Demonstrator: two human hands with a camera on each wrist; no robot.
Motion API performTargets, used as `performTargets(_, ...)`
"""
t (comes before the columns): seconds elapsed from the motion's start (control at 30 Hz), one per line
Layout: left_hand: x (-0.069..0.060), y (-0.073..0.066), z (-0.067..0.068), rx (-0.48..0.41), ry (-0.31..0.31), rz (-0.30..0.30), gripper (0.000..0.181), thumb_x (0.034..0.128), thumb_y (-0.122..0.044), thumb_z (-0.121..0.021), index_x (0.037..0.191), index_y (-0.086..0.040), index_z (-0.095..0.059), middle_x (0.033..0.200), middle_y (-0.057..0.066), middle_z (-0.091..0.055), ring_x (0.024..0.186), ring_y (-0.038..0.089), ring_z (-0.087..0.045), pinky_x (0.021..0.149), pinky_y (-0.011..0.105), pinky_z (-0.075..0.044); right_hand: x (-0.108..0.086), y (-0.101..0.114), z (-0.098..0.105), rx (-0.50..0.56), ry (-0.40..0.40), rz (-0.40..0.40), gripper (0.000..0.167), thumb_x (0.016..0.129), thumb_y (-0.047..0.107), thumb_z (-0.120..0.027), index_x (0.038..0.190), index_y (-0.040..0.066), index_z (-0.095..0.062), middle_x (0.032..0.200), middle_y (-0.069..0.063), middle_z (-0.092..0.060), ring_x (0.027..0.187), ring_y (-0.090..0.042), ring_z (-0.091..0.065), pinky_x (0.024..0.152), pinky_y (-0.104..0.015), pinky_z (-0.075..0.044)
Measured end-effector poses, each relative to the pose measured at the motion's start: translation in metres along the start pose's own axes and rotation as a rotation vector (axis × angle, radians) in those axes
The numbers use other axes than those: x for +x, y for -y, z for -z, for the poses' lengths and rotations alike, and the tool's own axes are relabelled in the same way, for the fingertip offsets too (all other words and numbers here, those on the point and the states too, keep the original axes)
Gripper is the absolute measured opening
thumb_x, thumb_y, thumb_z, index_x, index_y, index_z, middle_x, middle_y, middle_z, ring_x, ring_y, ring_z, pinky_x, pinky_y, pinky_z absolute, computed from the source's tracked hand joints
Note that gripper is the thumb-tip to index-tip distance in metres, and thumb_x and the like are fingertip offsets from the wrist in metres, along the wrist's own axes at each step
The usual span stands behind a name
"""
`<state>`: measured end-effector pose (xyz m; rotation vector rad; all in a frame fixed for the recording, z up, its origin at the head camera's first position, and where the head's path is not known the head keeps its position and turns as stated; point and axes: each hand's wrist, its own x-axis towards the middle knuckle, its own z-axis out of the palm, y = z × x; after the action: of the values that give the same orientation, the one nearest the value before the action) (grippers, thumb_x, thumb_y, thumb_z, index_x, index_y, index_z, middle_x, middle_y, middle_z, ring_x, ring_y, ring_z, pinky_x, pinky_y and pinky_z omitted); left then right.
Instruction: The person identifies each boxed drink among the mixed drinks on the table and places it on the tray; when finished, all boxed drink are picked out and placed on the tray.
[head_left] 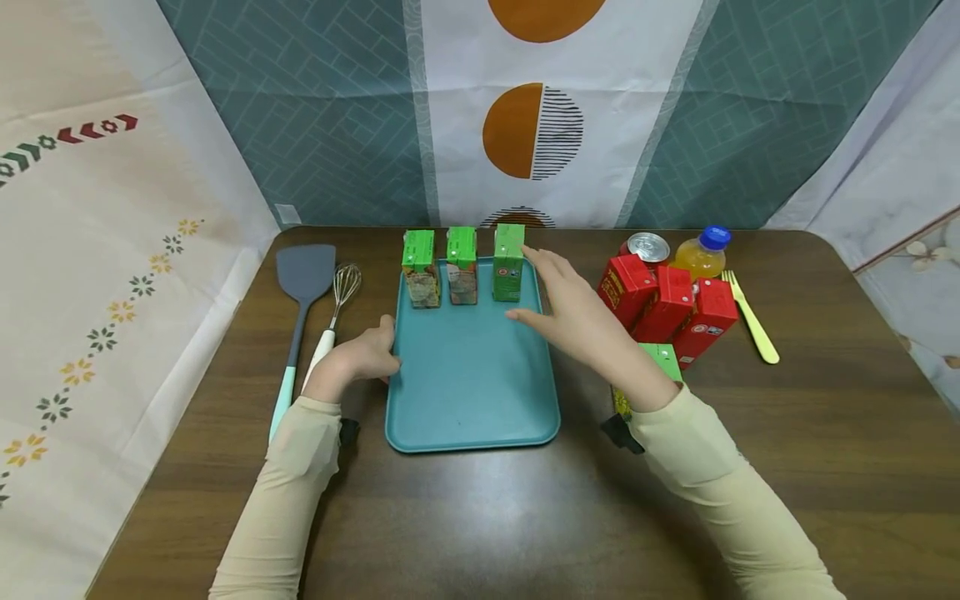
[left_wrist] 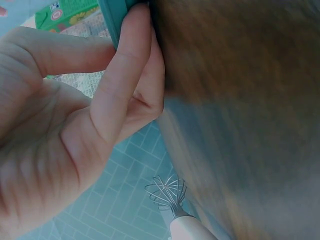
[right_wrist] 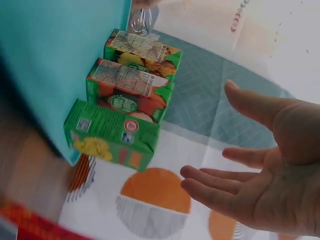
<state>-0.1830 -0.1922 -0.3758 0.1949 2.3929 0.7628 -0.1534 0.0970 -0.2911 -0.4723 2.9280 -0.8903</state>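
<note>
brown table point(head_left: 480, 517), patterned cloth point(head_left: 517, 67) behind

Tray point(head_left: 472, 375): smooth plastic, low sheen to my eye.
Cartons point(head_left: 462, 271), on tray: coated paper, lightly glossy.
Table point(head_left: 465, 525), under tray: smooth wood grain, glossy on my side.
Whisk point(head_left: 323, 342), left of tray: shiny metal wires, smooth plastic-looking handle.
Bottle point(head_left: 697, 257), right of tray: clear, glossy plastic.
My sleeves point(head_left: 273, 504): matt, creased cloth.
Hanging point(head_left: 330, 108), behind tray: matt cloth.

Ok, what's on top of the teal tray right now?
Three green cartons stand upright in a row along the far end of the teal tray. The patches of tray directly beneath them are covered and can't be seen.
</note>
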Motion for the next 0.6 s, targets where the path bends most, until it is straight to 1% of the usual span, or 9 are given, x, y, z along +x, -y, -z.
performTargets(0.13,0.002,-0.001,-0.001,-0.001,0.009,0.000,0.081,0.0861,-0.001,-0.043,0.141,0.013,0.014,0.111,0.034,-0.056,0.069,0.022,-0.065,0.063,0.032,-0.048,-0.027,-0.023,0.008,-0.041,0.052,0.079,0.080,0.081,0.034,-0.071,0.147,0.016,-0.029,0.151,-0.012,-0.026,0.134,-0.032,-0.033,0.093,-0.052,-0.042)
performTargets(0.27,0.001,-0.002,-0.001,0.003,0.016,0.001,0.081,0.0858,-0.001,-0.043,0.141,0.014,0.015,0.113,0.034,-0.056,0.070,0.022,-0.065,0.065,0.032,-0.048,-0.051,-0.053,0.019,-0.046,0.099,0.183,0.075,0.082,0.035,-0.069,0.146,0.020,-0.033,0.151,-0.007,-0.026,0.132,-0.030,-0.036,0.093,-0.050,-0.043)
performTargets(0.37,0.000,0.000,0.000,0.008,0.009,0.013,0.081,0.0866,-0.001,-0.043,0.141,0.013,0.016,0.111,0.033,-0.057,0.069,0.022,-0.065,0.064,0.032,-0.047,-0.065,-0.070,0.028,-0.056,0.099,0.228,0.072,0.081,0.040,-0.069,0.144,0.025,-0.037,0.148,0.000,-0.031,0.128,-0.022,-0.042,0.091,-0.044,-0.046)
performTargets(0.4,0.000,0.000,0.001,0.007,0.007,0.014,0.081,0.0867,-0.001,-0.043,0.141,0.013,0.016,0.111,0.033,-0.057,0.069,0.022,-0.065,0.064,0.032,-0.047,-0.069,-0.075,0.031,-0.065,0.097,0.247,0.072,0.080,0.041,-0.070,0.143,0.026,-0.038,0.147,0.001,-0.033,0.126,-0.020,-0.043,0.090,-0.042,-0.047)
performTargets(0.47,0.000,0.000,0.001,0.004,0.001,0.014,0.081,0.0867,-0.001,-0.043,0.141,0.013,0.016,0.111,0.034,-0.057,0.069,0.022,-0.065,0.064,0.032,-0.048,-0.075,-0.084,0.035,-0.094,0.084,0.290,0.072,0.077,0.040,-0.074,0.140,0.025,-0.042,0.143,0.003,-0.038,0.122,-0.015,-0.046,0.088,-0.036,-0.049)
performTargets(0.53,0.000,0.000,0.001,-0.005,-0.003,0.009,0.081,0.0864,0.000,-0.043,0.141,0.013,0.015,0.114,0.035,-0.055,0.069,0.023,-0.065,0.064,0.033,-0.048,-0.080,-0.092,0.039,-0.129,0.066,0.341,0.073,0.073,0.035,-0.078,0.137,0.023,-0.046,0.140,0.004,-0.043,0.121,-0.011,-0.047,0.088,-0.029,-0.048)
performTargets(0.6,0.000,0.000,0.000,-0.014,-0.001,0.006,0.080,0.0872,0.000,-0.043,0.142,0.013,0.014,0.118,0.037,-0.052,0.070,0.023,-0.065,0.064,0.033,-0.049,-0.085,-0.100,0.041,-0.163,0.047,0.380,0.075,0.069,0.031,-0.082,0.135,0.020,-0.049,0.137,0.004,-0.046,0.120,-0.010,-0.047,0.088,-0.027,-0.047)
